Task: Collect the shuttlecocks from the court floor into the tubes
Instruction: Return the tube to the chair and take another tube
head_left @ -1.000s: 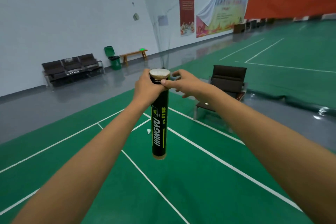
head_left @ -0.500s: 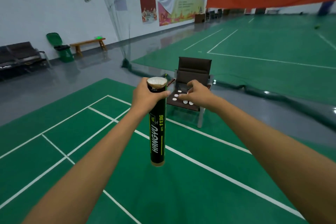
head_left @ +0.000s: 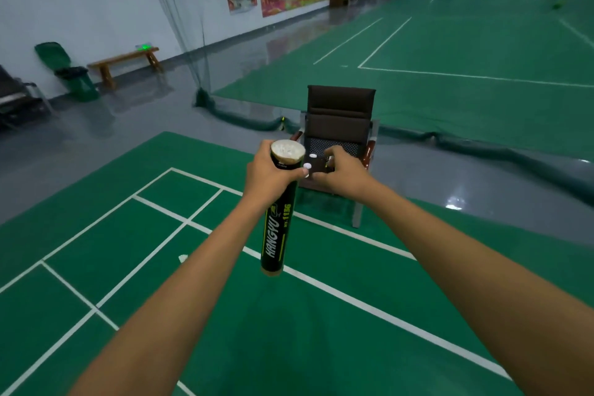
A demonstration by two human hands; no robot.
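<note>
Black tube point(head_left: 278, 228): "HANGYU", "HY-1136" printed lengthwise; wall banners illegible.

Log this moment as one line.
left hand: grips shuttlecock tube near top | tube: uncapped, near upright | right hand: beside tube, grasp unclear | floor: one shuttlecock visible

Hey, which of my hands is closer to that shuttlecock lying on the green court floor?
Left. The left hand, gripping the shuttlecock tube, is above and right of the shuttlecock; the right hand is farther right, beyond the tube.
</note>
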